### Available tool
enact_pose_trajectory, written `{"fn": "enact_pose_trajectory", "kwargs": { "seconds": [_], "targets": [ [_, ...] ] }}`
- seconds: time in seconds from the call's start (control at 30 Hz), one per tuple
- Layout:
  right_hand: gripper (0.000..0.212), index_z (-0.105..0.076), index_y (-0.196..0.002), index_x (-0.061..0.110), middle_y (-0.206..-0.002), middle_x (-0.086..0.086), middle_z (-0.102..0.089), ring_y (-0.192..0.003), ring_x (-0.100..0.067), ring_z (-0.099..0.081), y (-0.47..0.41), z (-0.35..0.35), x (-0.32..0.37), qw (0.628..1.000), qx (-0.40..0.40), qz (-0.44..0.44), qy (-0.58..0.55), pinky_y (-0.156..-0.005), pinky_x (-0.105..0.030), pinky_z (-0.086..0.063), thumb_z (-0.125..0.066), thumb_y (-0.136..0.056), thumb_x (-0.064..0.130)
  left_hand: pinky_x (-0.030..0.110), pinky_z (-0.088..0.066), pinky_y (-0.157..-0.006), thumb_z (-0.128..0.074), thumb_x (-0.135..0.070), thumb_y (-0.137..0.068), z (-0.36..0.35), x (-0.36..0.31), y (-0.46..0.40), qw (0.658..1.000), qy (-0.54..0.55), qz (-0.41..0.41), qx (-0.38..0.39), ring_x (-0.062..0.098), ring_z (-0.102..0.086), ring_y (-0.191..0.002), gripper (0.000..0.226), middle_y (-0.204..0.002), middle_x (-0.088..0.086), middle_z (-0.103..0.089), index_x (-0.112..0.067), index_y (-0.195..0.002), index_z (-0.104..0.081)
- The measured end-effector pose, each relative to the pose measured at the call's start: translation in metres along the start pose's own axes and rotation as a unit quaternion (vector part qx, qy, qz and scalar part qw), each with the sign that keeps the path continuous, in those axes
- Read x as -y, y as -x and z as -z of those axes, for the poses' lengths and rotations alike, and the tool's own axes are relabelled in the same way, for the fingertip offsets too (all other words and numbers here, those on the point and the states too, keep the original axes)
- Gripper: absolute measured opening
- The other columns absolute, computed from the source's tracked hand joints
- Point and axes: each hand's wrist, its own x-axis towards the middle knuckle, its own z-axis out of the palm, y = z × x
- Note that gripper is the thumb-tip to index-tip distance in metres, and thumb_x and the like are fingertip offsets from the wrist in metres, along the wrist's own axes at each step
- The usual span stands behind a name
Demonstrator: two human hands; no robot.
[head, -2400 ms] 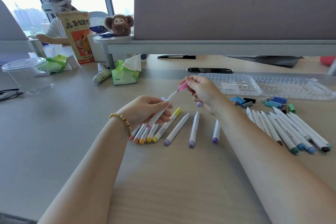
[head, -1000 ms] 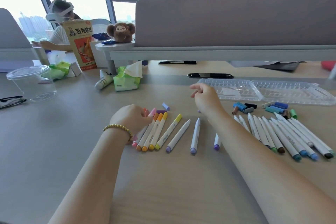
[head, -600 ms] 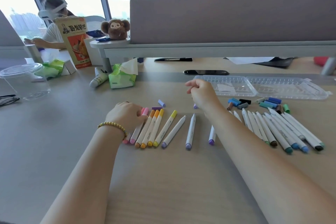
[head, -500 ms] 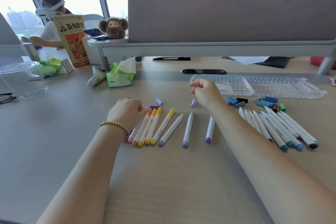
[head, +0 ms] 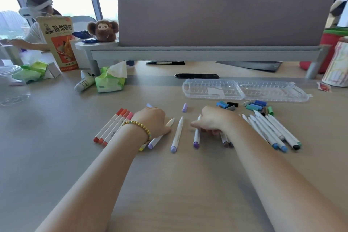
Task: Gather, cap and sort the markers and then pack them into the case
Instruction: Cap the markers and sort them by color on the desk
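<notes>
- My left hand point(head: 152, 121) lies knuckles-up over the middle of the marker row, fingers curled down on the white barrels; whether it actually grips one I cannot tell.
- My right hand point(head: 213, 120) is pinching down on the purple-ended marker point(head: 196, 134), just right of the lilac-ended marker point(head: 177, 134), which sits uncapped with its tip bare.
- The matching lilac cap point(head: 185, 107) lies loose just beyond that lilac-ended marker, so I reckon capping comes next: lift one barrel, line the cap up straight, press until it seats.
- Left of the lilac-ended marker, the capped red and orange markers point(head: 111, 128) are already lined up; keep that row tidy.
- Right of it, the uncapped blue and green markers point(head: 271, 132) fan out, their loose caps point(head: 250, 106) piled beyond.
- The open clear case point(head: 244, 90) waits further back, well apart.
- The table point(head: 169, 184) is bare on my near side, with plenty of room to work.
</notes>
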Motion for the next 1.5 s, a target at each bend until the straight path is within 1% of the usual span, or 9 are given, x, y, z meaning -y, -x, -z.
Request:
{"fn": "enact_pose_trajectory", "kwargs": {
  "seconds": [0.13,0.37,0.53,0.63,0.87,1.03,1.2,1.3,1.5],
  "targets": [
    [0.031,-0.044,-0.074,0.010,-0.067,-0.003,-0.043,-0.077,-0.024,-0.048,0.003,-0.001,0.009,0.998,-0.013,0.001,0.061,-0.049,-0.024,-0.027,-0.043,-0.097,0.032,0.028,-0.041,-0.067,-0.041,-0.033,-0.093,-0.002,-0.011,-0.005,0.999,0.017,0.023,-0.021,0.023,-0.049,-0.075,0.036,-0.067,0.003,-0.045,-0.015,-0.061,-0.040],
    [0.027,-0.047,-0.069,0.010,-0.065,-0.003,-0.047,-0.051,-0.014,-0.040,-0.005,0.002,0.000,0.994,0.000,-0.007,-0.112,-0.047,-0.023,-0.029,-0.047,-0.091,0.027,0.025,-0.039,-0.061,-0.042,-0.039,-0.095,-0.012,0.003,0.007,0.965,0.190,0.040,-0.175,0.018,-0.051,-0.076,0.031,-0.075,0.000,-0.054,-0.015,-0.081,-0.057],
    [0.033,-0.061,-0.063,0.013,-0.059,0.000,-0.048,-0.045,-0.006,-0.031,-0.011,0.013,-0.018,0.837,0.034,0.088,-0.540,-0.037,-0.014,-0.013,-0.048,-0.093,0.016,0.025,-0.051,-0.066,-0.049,-0.028,-0.096,-0.002,0.021,0.008,0.867,0.486,0.029,-0.104,0.012,-0.056,-0.065,0.027,-0.069,-0.004,-0.063,-0.015,-0.079,-0.065],
    [0.017,-0.056,-0.077,0.013,-0.062,0.001,-0.050,-0.049,-0.005,-0.035,-0.018,0.010,-0.011,0.797,0.029,0.125,-0.590,-0.035,-0.012,-0.016,-0.058,-0.092,0.020,0.015,-0.052,-0.061,-0.046,-0.024,-0.098,0.005,0.031,0.013,0.775,0.629,0.038,-0.052,0.005,-0.061,-0.059,0.029,-0.066,-0.004,-0.069,-0.011,-0.080,-0.065],
    [0.016,-0.061,-0.082,0.013,-0.067,0.003,-0.046,-0.052,-0.006,-0.032,-0.043,-0.004,0.056,0.795,0.023,0.123,-0.593,-0.034,-0.013,-0.024,-0.067,-0.085,0.028,0.024,-0.054,-0.077,-0.055,-0.029,-0.091,0.016,0.048,0.024,0.768,0.639,0.029,-0.038,0.010,-0.068,-0.075,0.020,-0.088,0.003,-0.074,-0.013,-0.093,-0.067],
    [0.025,-0.063,-0.093,0.010,-0.072,0.002,-0.050,-0.057,-0.008,-0.037,-0.053,-0.007,0.083,0.808,0.021,0.133,-0.573,-0.037,-0.014,-0.029,-0.063,-0.088,0.034,0.014,-0.054,-0.053,-0.057,-0.021,-0.091,0.022,0.065,0.024,0.763,0.641,0.078,-0.040,0.005,-0.067,-0.055,0.016,-0.066,0.000,-0.072,-0.008,-0.088,-0.067],
    [0.017,-0.064,-0.106,0.010,-0.087,-0.001,-0.060,-0.079,-0.013,-0.053,-0.070,-0.019,0.077,0.895,-0.127,0.142,-0.403,-0.061,-0.018,-0.040,-0.054,-0.094,0.016,0.014,-0.048,-0.041,-0.047,-0.019,-0.097,0.012,0.088,0.019,0.723,0.666,0.161,-0.088,0.007,-0.064,-0.047,0.018,-0.063,0.002,-0.072,-0.006,-0.090,-0.058],
    [0.023,-0.066,-0.111,0.011,-0.106,-0.005,-0.063,-0.097,-0.015,-0.055,-0.076,-0.029,0.078,0.942,-0.113,0.185,-0.256,-0.081,-0.024,-0.043,-0.054,-0.092,0.012,0.013,-0.043,-0.039,-0.046,-0.016,-0.097,0.004,0.091,0.017,0.724,0.659,0.171,-0.104,0.005,-0.061,-0.043,0.013,-0.061,0.002,-0.071,-0.009,-0.094,-0.056],
    [0.020,-0.067,-0.108,0.017,-0.110,-0.006,-0.064,-0.101,-0.022,-0.058,-0.081,-0.032,0.109,0.962,-0.122,0.236,-0.067,-0.086,-0.031,-0.048,-0.057,-0.091,0.021,0.014,-0.041,-0.039,-0.044,-0.025,-0.098,0.001,0.094,0.016,0.714,0.673,0.167,-0.097,0.006,-0.062,-0.044,0.022,-0.063,0.004,-0.071,-0.008,-0.092,-0.057]
  ]
}}
